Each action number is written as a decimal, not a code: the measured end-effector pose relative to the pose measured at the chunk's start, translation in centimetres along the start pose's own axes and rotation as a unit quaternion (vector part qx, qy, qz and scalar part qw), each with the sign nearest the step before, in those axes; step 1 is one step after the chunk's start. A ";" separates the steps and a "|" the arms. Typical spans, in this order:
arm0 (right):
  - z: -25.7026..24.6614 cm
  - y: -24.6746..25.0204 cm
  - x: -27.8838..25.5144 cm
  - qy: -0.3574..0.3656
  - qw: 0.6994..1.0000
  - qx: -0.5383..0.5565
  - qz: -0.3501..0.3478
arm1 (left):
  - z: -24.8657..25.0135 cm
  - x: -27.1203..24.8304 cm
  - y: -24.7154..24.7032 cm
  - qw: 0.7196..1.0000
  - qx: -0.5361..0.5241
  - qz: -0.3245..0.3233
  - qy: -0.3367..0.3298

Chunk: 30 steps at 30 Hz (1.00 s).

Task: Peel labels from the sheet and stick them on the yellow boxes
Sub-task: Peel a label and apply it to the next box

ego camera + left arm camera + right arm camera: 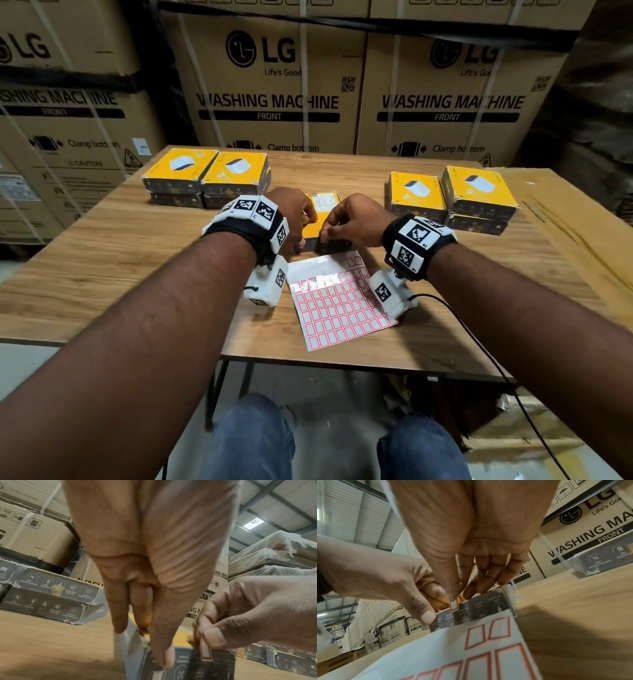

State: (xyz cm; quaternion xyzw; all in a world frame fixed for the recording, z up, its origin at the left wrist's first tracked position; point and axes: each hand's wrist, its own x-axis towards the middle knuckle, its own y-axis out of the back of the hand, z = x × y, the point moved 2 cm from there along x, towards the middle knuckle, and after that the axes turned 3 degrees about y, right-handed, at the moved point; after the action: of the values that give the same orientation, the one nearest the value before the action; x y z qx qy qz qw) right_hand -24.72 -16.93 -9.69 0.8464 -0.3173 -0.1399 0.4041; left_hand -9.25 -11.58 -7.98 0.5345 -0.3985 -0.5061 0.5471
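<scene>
A yellow box (322, 214) with a dark front side (185, 668) lies at the table's middle. My left hand (301, 236) grips its left front corner, thumb (164, 654) on the dark side, fingers on top. My right hand (325, 234) pinches a small red-bordered label (454, 605) between thumb and forefinger. The label (206, 652) hangs over the box's upper front edge, against the dark side. The label sheet (337, 303), with several red-bordered labels and an emptied upper part, lies flat just in front of the box (488, 607).
Stacked yellow boxes stand at the back left (205, 176) and back right (452, 195) of the wooden table (120, 246). Large washing-machine cartons (274, 85) wall off the back. A black cable (479, 342) runs off the table's right front.
</scene>
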 end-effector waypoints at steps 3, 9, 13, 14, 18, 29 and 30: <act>0.0 0.0 0.2 0.003 1.000 -0.006 0.004 | 0.0 0.3 0.1 1.000 0.005 -0.013 0.003; -0.2 -0.1 0.2 0.009 1.000 -0.013 0.004 | 0.0 0.6 0.1 1.000 0.005 -0.017 0.007; -0.2 -0.1 0.3 0.006 1.000 -0.020 0.001 | 0.1 0.5 0.2 1.000 0.008 -0.018 0.008; -0.2 -0.1 0.4 0.005 1.000 -0.022 0.001 | 0.1 0.5 0.2 1.000 0.008 -0.020 0.009; -0.4 0.0 0.4 0.009 0.999 -0.036 0.002 | 0.1 0.4 0.3 1.000 -0.003 -0.020 0.013; -0.3 -0.1 0.6 0.027 0.997 -0.065 0.013 | 0.4 0.3 0.4 0.999 -0.012 -0.021 0.020; -0.3 -0.1 0.6 0.027 0.997 -0.066 0.013 | 0.4 0.2 0.4 1.000 -0.013 -0.020 0.021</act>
State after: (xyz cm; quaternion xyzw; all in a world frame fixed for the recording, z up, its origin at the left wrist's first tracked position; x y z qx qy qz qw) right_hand -24.08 -17.07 -9.55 0.8174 -0.3073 -0.1323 0.4690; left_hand -9.53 -11.90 -7.54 0.5456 -0.3698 -0.5110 0.5518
